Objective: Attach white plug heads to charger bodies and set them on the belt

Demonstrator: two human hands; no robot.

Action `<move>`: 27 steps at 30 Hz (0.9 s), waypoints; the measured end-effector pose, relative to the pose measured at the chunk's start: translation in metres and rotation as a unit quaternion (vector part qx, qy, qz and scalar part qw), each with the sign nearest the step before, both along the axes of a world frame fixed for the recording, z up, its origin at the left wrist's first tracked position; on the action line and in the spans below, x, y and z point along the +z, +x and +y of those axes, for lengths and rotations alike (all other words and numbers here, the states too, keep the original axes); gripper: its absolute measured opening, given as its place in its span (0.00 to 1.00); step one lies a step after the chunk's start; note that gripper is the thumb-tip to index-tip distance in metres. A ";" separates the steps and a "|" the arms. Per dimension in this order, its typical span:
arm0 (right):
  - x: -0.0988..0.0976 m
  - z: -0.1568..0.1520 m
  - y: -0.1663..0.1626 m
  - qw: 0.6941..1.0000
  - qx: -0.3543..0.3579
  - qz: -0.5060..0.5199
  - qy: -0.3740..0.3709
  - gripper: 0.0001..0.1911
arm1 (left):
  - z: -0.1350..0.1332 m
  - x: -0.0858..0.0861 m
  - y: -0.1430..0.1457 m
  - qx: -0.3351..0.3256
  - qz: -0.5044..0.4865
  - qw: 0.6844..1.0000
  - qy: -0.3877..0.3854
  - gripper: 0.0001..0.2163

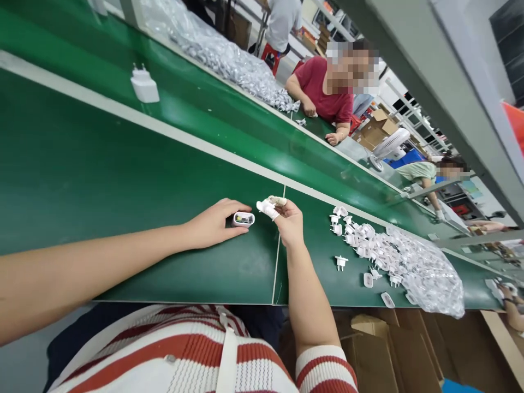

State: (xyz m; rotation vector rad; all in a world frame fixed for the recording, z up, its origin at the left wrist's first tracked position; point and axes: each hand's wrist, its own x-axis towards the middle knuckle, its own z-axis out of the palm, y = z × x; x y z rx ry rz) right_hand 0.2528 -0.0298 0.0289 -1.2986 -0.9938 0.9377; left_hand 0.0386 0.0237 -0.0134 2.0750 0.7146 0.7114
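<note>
My left hand (219,222) is closed around a white charger housing (244,219). The housing's open end faces me and shows parts inside, one of them yellow-green. Just to its right, my right hand (289,221) pinches a small white plug cap (267,207), partly hidden by fingertips that wear pale finger cots. A narrow gap separates the cap from the housing. On the green bench (196,278) to the right lies a heap of white plug caps (368,243) with two metal pins each, spilling from a clear plastic bag (436,273).
Beyond a pale rail runs a green conveyor belt (180,103) with a white charger (144,87) standing on it. Across it, a person in a red shirt (323,82) sits near a large bag of small parts (229,60). Cardboard boxes (393,349) stand below the bench at right.
</note>
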 end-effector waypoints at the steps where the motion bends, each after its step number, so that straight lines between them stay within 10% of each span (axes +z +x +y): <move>1: 0.001 -0.003 -0.005 0.999 0.008 -0.034 0.005 0.18 | 0.001 0.000 -0.001 0.000 -0.003 1.000 -0.003 0.24; 27: 0.000 -0.016 -0.027 0.889 0.039 -0.414 0.190 0.06 | 0.003 0.009 -0.003 -0.007 -0.028 0.999 -0.044 0.16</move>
